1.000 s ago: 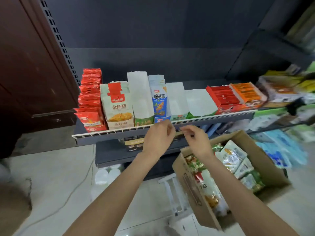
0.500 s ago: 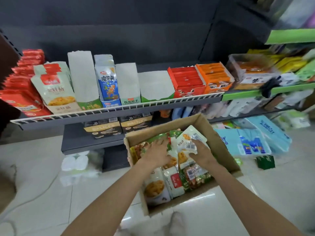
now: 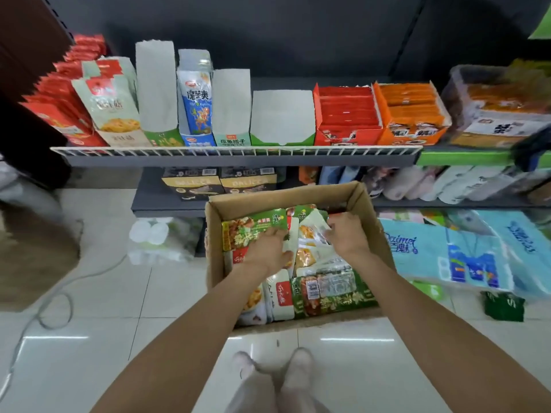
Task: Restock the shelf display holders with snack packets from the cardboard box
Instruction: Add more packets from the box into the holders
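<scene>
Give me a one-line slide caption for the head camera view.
Both hands, left hand and right hand, reach among snack packets in the cardboard box below half-empty shelf display holders.

Pale blue packs of tissue (image 3: 465, 257) lie on the tiled floor (image 3: 89, 353) to the right, with a small dark green packet (image 3: 504, 306) in front of them. A grey cable (image 3: 53, 296) loops across the tiles on the left, near a clear pack of white rolls (image 3: 161, 239).

Your left hand (image 3: 269, 251) and right hand (image 3: 347, 234) cover packets in the cardboard box (image 3: 368, 204); their fingertips stay hidden.
</scene>
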